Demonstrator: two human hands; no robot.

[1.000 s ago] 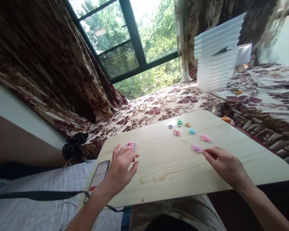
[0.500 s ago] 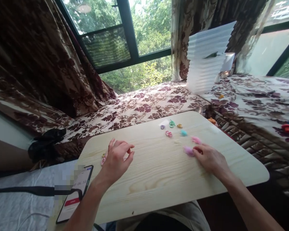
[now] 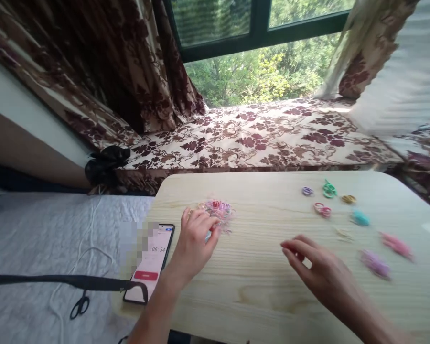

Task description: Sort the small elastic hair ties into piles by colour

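Your left hand [image 3: 195,239], grip unclear, could scatter the colorful pile [image 3: 220,208] by snagging its tangle, your right hand [image 3: 324,270] narrowly curled.

Under the hands, the tabletop [image 3: 258,296] looks like smooth, pale wood grain with a soft sheen, while the phone [image 3: 152,258] beside the left wrist has a smooth, glossy glass-like face. Beyond the hands, the window seat [image 3: 258,138] wears matt, flower-patterned cloth and the curtain [image 3: 122,62] hangs in folded fabric. Left of the hands, the bedding [image 3: 32,239] is matt, puckered cloth, and the bag [image 3: 107,165] looks like crinkled black plastic.
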